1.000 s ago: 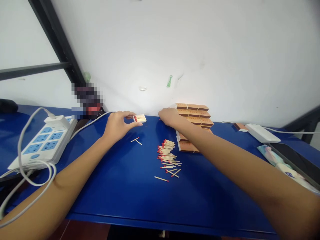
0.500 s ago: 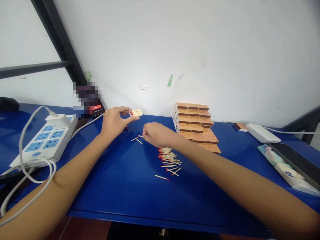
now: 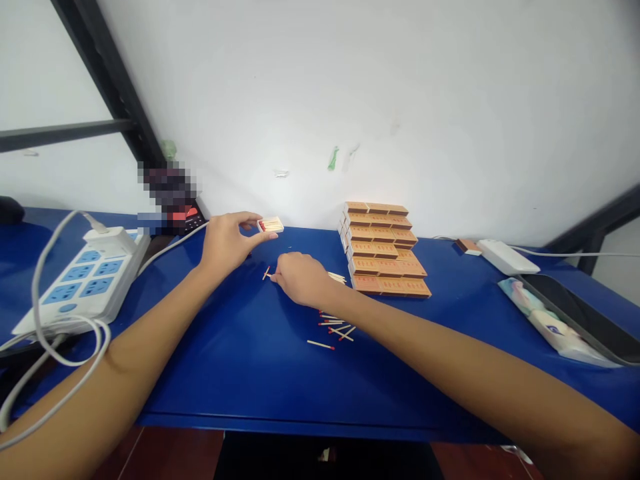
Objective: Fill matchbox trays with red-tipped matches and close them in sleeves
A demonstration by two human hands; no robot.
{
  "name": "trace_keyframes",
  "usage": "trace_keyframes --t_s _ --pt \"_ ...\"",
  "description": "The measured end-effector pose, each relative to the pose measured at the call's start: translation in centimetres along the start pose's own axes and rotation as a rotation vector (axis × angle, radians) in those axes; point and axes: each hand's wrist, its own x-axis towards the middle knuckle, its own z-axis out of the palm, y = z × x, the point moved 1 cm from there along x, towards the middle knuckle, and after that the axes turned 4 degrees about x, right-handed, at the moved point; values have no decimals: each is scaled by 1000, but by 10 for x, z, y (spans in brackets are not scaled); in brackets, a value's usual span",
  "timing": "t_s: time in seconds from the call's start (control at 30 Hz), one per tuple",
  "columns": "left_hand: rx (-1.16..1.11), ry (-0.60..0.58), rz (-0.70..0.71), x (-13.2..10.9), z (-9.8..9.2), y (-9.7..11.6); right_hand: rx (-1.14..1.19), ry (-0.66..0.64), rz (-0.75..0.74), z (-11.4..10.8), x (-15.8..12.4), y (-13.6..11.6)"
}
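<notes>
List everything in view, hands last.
Desk: 1, blue, foreground
Wall: 1, white, behind
Floor: 1, reddish, below
Frame bars: several, black, both sides
Matchbox tray: 1, white, held
Matches: uncounted, red-tipped, in tray, on desk
Stacked matchboxes: uncounted, orange, centre-right
Loose matchbox: 1, brown, right
Slab: 1, white, beside it
Phone: 1, black, right
Packet: 1, multicoloured, beside phone
Power strip: 1, white, left
Adapter: 1, white, on strip
Cables: several, white, both sides
Keypad device: 1, black, left
Unclear object: 1, black, left edge
Left hand: 1, gripping tray
Right hand: 1, at matches
</notes>
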Motion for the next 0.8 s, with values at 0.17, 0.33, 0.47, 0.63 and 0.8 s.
trace_keyframes --t_s 0.17,0.33,0.47,0.63,0.8 --pt "30 -112 55 -2 6 -3 -86 -44 12 -7 -13 5" --pt "-5 -271 152 -3 8 5 -158 -40 13 -24 -32 32" --pt "-101 -339 182 -8 10 14 -177 -6 3 -45 -39 50" --pt "-138 -372 195 -14 14 22 -103 142 -87 -51 -31 57" --pt "-194 -366 197 -17 16 23 -59 222 -176 -31 -13 58"
